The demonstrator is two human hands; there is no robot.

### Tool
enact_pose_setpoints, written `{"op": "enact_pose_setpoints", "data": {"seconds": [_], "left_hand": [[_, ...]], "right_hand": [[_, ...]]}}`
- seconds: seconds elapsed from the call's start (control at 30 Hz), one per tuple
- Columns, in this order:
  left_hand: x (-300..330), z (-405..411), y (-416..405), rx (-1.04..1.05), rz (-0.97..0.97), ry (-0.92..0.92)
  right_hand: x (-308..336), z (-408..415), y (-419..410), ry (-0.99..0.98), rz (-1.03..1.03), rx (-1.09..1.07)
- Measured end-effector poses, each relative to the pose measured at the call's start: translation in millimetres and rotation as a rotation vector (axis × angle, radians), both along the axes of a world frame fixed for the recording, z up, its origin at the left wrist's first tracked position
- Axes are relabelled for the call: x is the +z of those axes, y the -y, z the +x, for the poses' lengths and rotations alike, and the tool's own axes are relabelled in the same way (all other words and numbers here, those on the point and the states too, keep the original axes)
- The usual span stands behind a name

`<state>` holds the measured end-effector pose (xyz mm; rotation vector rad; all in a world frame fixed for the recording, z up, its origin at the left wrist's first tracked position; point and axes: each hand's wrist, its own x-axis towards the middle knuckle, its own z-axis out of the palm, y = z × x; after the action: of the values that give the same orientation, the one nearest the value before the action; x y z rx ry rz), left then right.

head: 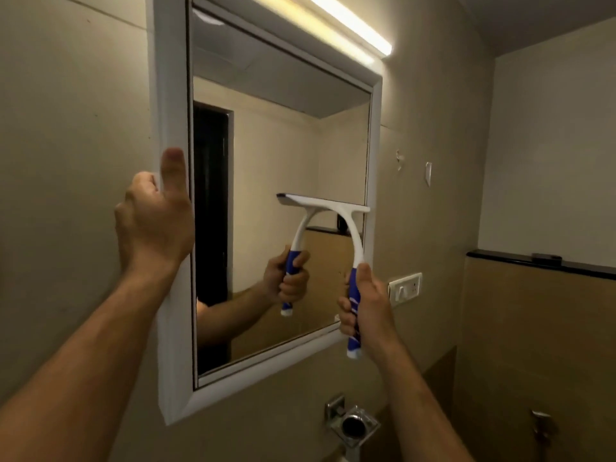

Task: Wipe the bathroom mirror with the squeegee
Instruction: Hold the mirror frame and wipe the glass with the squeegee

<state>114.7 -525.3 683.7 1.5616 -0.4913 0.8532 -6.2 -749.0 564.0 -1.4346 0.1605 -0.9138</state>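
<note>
Right hand (pixel 365 308) clamped on squeegee (pixel 346 235) handle, blade on mirror (pixel 283 145) at 4 o'clock. Left hand (pixel 155 225) grips frame at 9 o'clock.

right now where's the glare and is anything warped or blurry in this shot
Head view: the tube light above the mirror blows out to white; wide-angle lens bows the mirror frame; squeegee and both hands stay fairly sharp.

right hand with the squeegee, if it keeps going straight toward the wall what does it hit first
Probably the mirror glass near its right frame edge: the squeegee blade, held by the right hand, already looks on or almost on it; depth is unclear.
</note>
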Motion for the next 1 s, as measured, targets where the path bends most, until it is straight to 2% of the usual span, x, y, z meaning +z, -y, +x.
{"op": "enact_pose_setpoints", "data": {"seconds": [0.1,0.23,0.3,0.5,0.8,1.0], "left_hand": [[-6,6,2,-0.012,0.009,-0.013],[-14,8,2,-0.031,-0.021,-0.015],[-16,6,3,-0.028,-0.011,-0.029],[-17,4,5,-0.008,-0.019,-0.018],[-18,9,6,-0.012,-0.010,-0.016],[-18,12,6,0.009,-0.016,-0.012]], "right_hand": [[-38,-15,4,-0.028,0.089,0.180],[-94,-25,5,-0.127,0.208,0.210],[-95,-25,8,-0.145,0.222,0.206],[-64,-28,32,-0.119,0.057,0.092],[-120,-23,13,-0.158,0.163,0.101],[-106,-20,14,-0.150,0.134,0.050]]}}
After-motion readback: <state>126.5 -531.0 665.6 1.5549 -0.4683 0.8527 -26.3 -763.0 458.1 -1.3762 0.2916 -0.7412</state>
